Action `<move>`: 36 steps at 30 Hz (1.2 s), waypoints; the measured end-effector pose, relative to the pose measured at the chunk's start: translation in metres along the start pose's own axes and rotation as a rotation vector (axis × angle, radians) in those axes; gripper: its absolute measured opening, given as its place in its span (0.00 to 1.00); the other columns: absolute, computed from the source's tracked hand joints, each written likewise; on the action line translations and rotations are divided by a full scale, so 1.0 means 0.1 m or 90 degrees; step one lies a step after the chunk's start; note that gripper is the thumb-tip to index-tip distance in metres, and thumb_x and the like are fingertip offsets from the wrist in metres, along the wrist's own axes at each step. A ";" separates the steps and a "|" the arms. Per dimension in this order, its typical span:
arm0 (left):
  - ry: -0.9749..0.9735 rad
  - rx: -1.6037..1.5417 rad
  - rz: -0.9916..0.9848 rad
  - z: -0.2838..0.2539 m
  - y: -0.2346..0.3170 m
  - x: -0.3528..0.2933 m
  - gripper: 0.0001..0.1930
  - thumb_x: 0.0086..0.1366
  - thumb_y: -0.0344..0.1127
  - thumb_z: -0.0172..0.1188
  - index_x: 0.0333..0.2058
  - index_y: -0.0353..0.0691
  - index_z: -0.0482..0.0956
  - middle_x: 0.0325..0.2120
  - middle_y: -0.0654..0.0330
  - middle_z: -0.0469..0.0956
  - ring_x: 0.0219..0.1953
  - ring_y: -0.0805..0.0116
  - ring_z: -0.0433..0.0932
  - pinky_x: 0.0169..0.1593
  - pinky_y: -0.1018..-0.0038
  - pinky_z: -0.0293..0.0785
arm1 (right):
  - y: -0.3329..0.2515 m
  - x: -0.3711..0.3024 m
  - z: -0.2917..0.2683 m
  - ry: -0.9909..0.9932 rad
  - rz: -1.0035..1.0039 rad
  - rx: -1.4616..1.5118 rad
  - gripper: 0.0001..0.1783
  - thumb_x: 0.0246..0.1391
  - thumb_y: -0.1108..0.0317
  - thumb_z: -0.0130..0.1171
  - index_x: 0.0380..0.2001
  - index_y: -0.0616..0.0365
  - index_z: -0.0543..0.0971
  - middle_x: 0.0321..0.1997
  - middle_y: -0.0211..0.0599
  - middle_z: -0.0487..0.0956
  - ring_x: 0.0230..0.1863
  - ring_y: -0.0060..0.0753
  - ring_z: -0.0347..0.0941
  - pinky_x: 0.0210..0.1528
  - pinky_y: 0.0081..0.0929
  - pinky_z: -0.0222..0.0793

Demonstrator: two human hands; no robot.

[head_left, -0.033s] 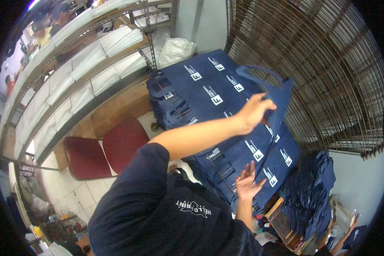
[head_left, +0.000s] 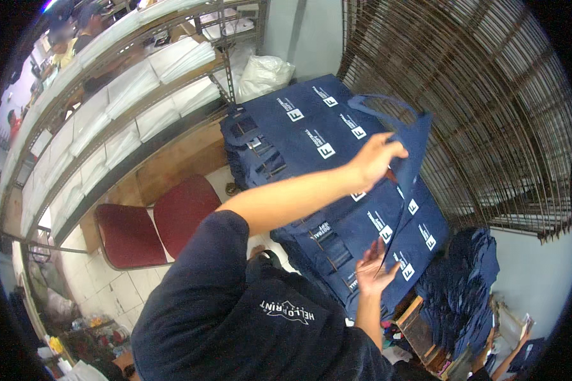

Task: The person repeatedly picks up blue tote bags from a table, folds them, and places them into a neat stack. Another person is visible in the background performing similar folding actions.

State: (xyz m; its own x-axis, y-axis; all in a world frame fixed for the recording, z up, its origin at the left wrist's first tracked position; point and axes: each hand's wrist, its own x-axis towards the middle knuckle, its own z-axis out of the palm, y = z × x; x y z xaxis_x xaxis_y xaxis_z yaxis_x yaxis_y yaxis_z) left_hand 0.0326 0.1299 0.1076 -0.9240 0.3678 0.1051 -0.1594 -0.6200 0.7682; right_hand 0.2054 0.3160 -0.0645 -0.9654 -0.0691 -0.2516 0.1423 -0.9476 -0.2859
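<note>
The left hand (head_left: 378,160) grips a navy cloth bag (head_left: 416,149); the right hand (head_left: 374,272) is spread, palm up, by its edge. The bag, thin and loop-handled, tilts above stacked navy bags (head_left: 308,108) with white prints.

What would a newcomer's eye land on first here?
Probably the broad stack of navy-blue cloth bags with white print, filling the centre beneath the left hand and right hand. Next might be the tall rack of thin dark bars, upper right, then the dark-red padded chair left of the stack.
</note>
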 end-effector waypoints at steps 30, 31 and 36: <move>0.606 0.206 -0.123 -5.01 0.07 -0.41 0.32 0.55 0.24 0.49 0.59 0.43 0.52 0.43 0.60 0.69 0.40 0.65 0.70 0.43 0.67 0.68 | 2.77 2.75 0.18 0.277 0.139 -0.677 0.38 0.44 0.81 0.55 0.55 0.51 0.48 0.31 0.34 0.66 0.29 0.28 0.67 0.26 0.26 0.73; 0.607 0.230 -0.114 -5.02 0.06 -0.41 0.33 0.54 0.23 0.49 0.60 0.43 0.51 0.42 0.60 0.68 0.39 0.66 0.70 0.41 0.68 0.69 | 2.77 2.75 0.17 0.277 0.142 -0.683 0.38 0.44 0.81 0.55 0.55 0.51 0.48 0.31 0.34 0.66 0.30 0.28 0.68 0.26 0.26 0.73; 0.617 0.330 -0.093 -5.13 0.06 -0.28 0.38 0.51 0.19 0.52 0.61 0.41 0.49 0.40 0.56 0.68 0.35 0.66 0.71 0.32 0.74 0.71 | 2.73 2.86 0.20 0.273 0.154 -0.665 0.40 0.44 0.80 0.55 0.57 0.54 0.47 0.32 0.36 0.66 0.30 0.29 0.68 0.28 0.27 0.74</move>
State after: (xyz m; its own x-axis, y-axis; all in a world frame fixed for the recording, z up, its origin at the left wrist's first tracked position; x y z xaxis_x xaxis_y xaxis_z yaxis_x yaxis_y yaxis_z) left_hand -0.1207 -0.2391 -0.2148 -0.8255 -0.4244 -0.3722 -0.3327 -0.1669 0.9282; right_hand -0.0361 0.0313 -0.1955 -0.7626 0.0877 -0.6409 0.6187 -0.1904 -0.7622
